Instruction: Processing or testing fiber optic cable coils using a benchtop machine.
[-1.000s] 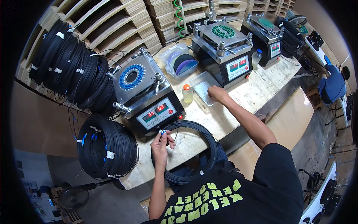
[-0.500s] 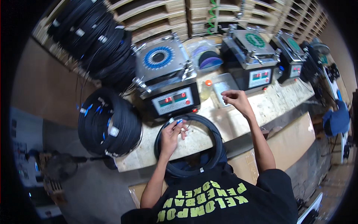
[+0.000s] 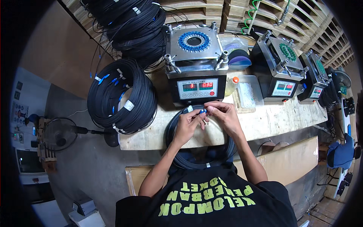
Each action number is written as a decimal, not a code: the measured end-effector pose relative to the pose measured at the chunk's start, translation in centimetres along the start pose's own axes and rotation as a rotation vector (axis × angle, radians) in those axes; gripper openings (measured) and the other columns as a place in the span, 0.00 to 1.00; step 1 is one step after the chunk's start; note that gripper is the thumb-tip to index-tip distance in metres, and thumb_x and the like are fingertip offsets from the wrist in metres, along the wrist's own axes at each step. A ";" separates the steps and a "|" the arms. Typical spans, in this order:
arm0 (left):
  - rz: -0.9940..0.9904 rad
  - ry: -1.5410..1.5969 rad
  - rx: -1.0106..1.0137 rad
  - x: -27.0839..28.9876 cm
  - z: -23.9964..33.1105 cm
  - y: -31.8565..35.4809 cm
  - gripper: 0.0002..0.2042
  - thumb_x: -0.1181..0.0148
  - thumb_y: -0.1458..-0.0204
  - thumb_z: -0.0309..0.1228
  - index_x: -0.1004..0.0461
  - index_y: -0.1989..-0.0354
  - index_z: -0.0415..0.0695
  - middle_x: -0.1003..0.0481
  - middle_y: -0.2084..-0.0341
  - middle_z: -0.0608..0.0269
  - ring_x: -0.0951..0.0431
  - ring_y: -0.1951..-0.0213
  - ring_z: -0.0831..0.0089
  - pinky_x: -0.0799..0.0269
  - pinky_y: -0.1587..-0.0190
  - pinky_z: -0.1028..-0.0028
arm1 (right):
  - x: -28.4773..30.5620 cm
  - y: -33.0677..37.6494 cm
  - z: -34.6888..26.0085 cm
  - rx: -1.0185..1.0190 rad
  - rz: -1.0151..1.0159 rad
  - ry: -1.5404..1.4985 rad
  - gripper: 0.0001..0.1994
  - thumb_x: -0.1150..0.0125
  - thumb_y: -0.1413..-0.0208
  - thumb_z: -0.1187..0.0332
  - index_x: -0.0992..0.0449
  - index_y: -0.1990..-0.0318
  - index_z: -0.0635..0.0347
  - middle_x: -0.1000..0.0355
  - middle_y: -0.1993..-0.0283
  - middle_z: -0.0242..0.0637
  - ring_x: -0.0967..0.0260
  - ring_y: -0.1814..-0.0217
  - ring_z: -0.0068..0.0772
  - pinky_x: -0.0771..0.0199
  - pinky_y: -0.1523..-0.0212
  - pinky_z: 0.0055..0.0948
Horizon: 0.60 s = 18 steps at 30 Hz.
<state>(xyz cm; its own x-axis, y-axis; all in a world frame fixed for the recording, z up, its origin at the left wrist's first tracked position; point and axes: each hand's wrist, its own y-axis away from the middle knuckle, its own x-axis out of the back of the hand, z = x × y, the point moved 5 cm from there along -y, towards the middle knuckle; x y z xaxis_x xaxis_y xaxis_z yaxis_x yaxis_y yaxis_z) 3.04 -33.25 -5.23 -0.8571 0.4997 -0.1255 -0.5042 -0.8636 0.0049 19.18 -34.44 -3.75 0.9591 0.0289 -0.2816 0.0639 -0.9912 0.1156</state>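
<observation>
Just in front of the nearest machine, my left hand (image 3: 185, 126) pinches a small blue fibre-optic connector (image 3: 202, 111). My right hand (image 3: 225, 114) meets it there, thumb and forefinger closed at the connector's end. Whatever tiny piece may be between those right fingertips is too small to make out. Below both hands lies a coil of black cable (image 3: 193, 162), partly on the table's front edge and partly against my body.
A polishing machine (image 3: 194, 68) with a ring of blue connectors stands ahead. Right of it are an orange-capped bottle (image 3: 231, 86), a clear tray (image 3: 247, 92) of small pieces and two machines with green rings. Black cable coils (image 3: 140, 98) stand at the left. A fan (image 3: 60, 132) is beyond.
My right hand has come left from beside the clear tray to the connector in my left hand. The view has turned, and the nearest machine's display reads differently.
</observation>
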 end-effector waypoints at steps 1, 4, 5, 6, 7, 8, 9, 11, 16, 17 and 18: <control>0.004 0.000 0.000 0.1 0.0 0.1 0.16 0.45 0.33 0.37 0.22 0.55 0.33 0.21 0.69 0.61 0.25 0.74 0.80 0.29 0.66 0.79 | -0.2 0.1 0.0 0.002 0.008 -0.036 0.11 0.36 0.38 0.72 0.18 0.51 0.69 0.22 0.54 0.38 0.25 0.56 0.24 0.24 0.53 0.24; -0.013 0.009 -0.001 0.1 -0.1 -0.1 0.15 0.44 0.33 0.36 0.22 0.56 0.33 0.20 0.70 0.61 0.25 0.74 0.81 0.30 0.66 0.80 | -0.2 0.1 -0.2 0.072 -0.008 0.018 0.11 0.36 0.38 0.72 0.18 0.52 0.69 0.22 0.56 0.38 0.25 0.57 0.24 0.24 0.54 0.24; -0.008 0.003 0.005 0.0 -0.1 0.0 0.15 0.44 0.33 0.35 0.22 0.56 0.33 0.20 0.70 0.61 0.25 0.74 0.81 0.30 0.66 0.80 | -0.1 0.0 -0.1 0.074 -0.009 0.021 0.11 0.36 0.38 0.72 0.18 0.52 0.69 0.22 0.56 0.38 0.25 0.57 0.24 0.24 0.54 0.24; -0.003 -0.004 0.012 0.0 -0.1 0.0 0.14 0.44 0.33 0.35 0.22 0.56 0.33 0.20 0.70 0.61 0.25 0.74 0.81 0.30 0.66 0.80 | -0.1 0.0 -0.1 0.085 -0.012 0.023 0.11 0.36 0.38 0.73 0.18 0.52 0.69 0.22 0.56 0.38 0.25 0.57 0.24 0.24 0.54 0.24; -0.001 -0.003 0.010 0.0 -0.1 0.0 0.14 0.44 0.33 0.35 0.22 0.56 0.33 0.20 0.70 0.61 0.25 0.74 0.81 0.30 0.66 0.80 | -0.1 0.0 -0.1 0.096 -0.014 0.025 0.11 0.36 0.38 0.73 0.18 0.52 0.69 0.22 0.57 0.38 0.25 0.58 0.24 0.24 0.54 0.23; 0.001 0.002 -0.001 0.0 0.0 -0.1 0.14 0.44 0.33 0.35 0.22 0.56 0.33 0.20 0.71 0.62 0.25 0.75 0.82 0.29 0.68 0.80 | -0.1 0.0 -0.2 0.096 -0.016 0.027 0.11 0.36 0.38 0.73 0.18 0.52 0.69 0.22 0.57 0.38 0.25 0.58 0.24 0.24 0.54 0.23; 0.002 0.007 -0.013 -0.1 0.1 -0.2 0.15 0.43 0.34 0.35 0.21 0.56 0.33 0.20 0.72 0.63 0.25 0.76 0.83 0.29 0.69 0.80 | -0.1 0.1 -0.4 0.117 -0.011 0.070 0.11 0.36 0.38 0.73 0.18 0.52 0.69 0.22 0.57 0.39 0.25 0.58 0.24 0.24 0.54 0.23; 0.005 0.002 -0.005 -0.1 0.2 -0.3 0.14 0.43 0.34 0.35 0.21 0.56 0.33 0.20 0.72 0.63 0.25 0.76 0.83 0.30 0.70 0.80 | -0.2 0.1 -0.7 0.138 -0.007 0.115 0.11 0.36 0.38 0.73 0.18 0.52 0.69 0.22 0.57 0.39 0.25 0.58 0.24 0.24 0.54 0.23; 0.008 -0.005 0.023 -0.3 0.1 -0.6 0.14 0.44 0.34 0.34 0.21 0.59 0.32 0.21 0.73 0.63 0.25 0.76 0.83 0.30 0.71 0.80 | 0.2 -0.2 -0.3 0.126 0.014 0.123 0.11 0.37 0.38 0.74 0.18 0.51 0.69 0.22 0.57 0.39 0.24 0.58 0.24 0.24 0.55 0.24; 0.002 0.033 0.019 -0.3 0.0 -0.6 0.14 0.44 0.34 0.34 0.21 0.59 0.33 0.21 0.73 0.63 0.25 0.77 0.82 0.30 0.71 0.80 | 0.2 -0.1 -0.3 0.127 0.013 0.124 0.11 0.37 0.38 0.74 0.18 0.51 0.69 0.22 0.57 0.39 0.24 0.58 0.24 0.24 0.55 0.24; -0.003 0.070 0.015 -0.4 0.1 -0.7 0.14 0.44 0.33 0.34 0.22 0.60 0.33 0.21 0.74 0.63 0.25 0.77 0.82 0.30 0.71 0.80 | 0.2 -0.1 -0.4 0.122 0.006 0.111 0.11 0.36 0.38 0.74 0.18 0.51 0.69 0.22 0.57 0.39 0.25 0.58 0.24 0.24 0.55 0.23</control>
<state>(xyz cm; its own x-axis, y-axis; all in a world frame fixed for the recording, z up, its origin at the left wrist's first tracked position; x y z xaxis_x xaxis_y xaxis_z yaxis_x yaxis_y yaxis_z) 3.67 -32.84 -5.11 -0.8466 0.4955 -0.1945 -0.5084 -0.8609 0.0196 19.48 -34.28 -3.43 0.9844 0.0300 -0.1732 0.0302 -0.9995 -0.0014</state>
